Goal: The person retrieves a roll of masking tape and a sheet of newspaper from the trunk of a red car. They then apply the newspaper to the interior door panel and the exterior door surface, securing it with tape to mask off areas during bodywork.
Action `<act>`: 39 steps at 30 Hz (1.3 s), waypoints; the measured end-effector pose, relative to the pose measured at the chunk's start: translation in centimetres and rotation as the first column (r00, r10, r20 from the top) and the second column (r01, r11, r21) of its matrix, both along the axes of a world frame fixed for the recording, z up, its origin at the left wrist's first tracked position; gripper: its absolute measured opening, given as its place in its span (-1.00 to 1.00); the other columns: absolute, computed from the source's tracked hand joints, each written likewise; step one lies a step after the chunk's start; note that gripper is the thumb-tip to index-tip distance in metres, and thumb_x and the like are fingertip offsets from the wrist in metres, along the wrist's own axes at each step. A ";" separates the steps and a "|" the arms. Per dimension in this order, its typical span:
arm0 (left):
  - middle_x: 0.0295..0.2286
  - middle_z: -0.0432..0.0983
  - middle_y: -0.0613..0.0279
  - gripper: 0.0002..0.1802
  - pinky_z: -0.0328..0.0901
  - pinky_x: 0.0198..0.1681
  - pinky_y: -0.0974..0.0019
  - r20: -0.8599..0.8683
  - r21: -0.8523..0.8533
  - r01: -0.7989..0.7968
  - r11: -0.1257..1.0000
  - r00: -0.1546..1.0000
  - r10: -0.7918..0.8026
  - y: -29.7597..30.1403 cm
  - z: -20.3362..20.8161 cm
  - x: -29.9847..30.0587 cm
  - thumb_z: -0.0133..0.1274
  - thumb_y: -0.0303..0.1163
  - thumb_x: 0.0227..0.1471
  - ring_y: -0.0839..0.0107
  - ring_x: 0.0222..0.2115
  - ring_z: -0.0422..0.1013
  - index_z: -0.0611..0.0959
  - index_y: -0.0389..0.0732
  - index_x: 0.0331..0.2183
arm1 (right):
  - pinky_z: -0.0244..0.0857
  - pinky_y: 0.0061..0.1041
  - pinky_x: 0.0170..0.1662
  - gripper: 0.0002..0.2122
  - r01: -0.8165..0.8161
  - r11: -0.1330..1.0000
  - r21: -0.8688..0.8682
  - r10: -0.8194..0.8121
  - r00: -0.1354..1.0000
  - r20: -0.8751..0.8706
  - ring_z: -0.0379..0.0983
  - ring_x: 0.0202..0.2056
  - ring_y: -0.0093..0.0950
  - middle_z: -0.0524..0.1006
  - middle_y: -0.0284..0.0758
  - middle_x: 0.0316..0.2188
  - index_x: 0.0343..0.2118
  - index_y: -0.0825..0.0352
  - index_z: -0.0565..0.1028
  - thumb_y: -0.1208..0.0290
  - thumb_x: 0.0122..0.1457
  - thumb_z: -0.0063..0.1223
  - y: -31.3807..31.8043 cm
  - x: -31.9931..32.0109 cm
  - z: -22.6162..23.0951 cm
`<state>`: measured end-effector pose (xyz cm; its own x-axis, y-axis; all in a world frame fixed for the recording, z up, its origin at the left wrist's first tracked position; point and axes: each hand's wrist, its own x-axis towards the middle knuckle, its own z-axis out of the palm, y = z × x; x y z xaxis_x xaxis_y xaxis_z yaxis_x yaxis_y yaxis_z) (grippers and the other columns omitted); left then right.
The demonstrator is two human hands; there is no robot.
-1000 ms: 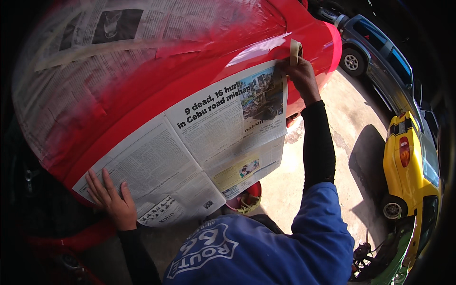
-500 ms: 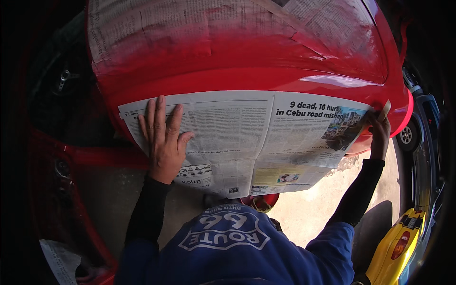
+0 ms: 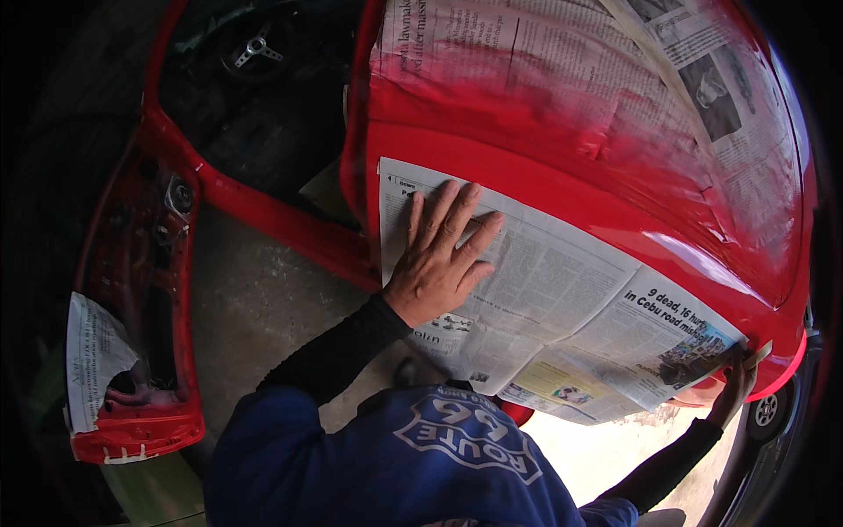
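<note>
An open sheet of newspaper (image 3: 562, 290) hangs over the side of a glossy red car body (image 3: 518, 167), its top edge along a curved panel. My left hand (image 3: 443, 263) lies spread on the sheet's upper left part, fingers apart, pressing it to the panel. At the sheet's far right corner my right hand (image 3: 736, 386) has its fingers closed on the paper's edge. A short pale strip, seemingly masking tape (image 3: 759, 355), sticks out beside those fingers. Part of the right hand's grip is hidden by shadow.
Older newspaper (image 3: 492, 53) with red overspray covers the window above. To the left, a red door (image 3: 180, 351) stands open, a newspaper piece (image 3: 88, 369) on it. A steering wheel (image 3: 258, 51) shows inside the car. Another vehicle's wheel (image 3: 767, 410) is at right.
The view has turned left, so the car and sheet appear tilted and shifted right, and more of the open door shows. Both hands keep their places on the newspaper.
</note>
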<state>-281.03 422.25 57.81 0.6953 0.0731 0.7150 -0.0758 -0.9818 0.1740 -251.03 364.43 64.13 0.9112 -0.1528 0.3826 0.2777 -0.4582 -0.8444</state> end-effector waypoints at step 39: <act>0.14 0.23 0.00 -0.41 0.06 0.33 0.09 0.638 -0.647 0.616 0.449 0.760 -0.123 4.2 0.7 -2.7 0.13 -0.37 0.18 0.16 0.27 0.11 0.28 -0.32 0.15 | 0.22 -0.32 -0.21 -0.69 -0.409 0.070 -0.910 0.982 -0.132 0.135 0.33 -0.40 -0.39 0.39 -0.41 -0.55 -0.29 0.31 0.62 0.52 -0.23 0.25 47.8 -16.3 8.8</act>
<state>-283.68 426.46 58.46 0.4254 0.5796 0.6950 -0.6986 -0.2780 0.6593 -267.30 412.25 72.95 -0.4031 0.8170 0.4124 0.9132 0.3884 0.1231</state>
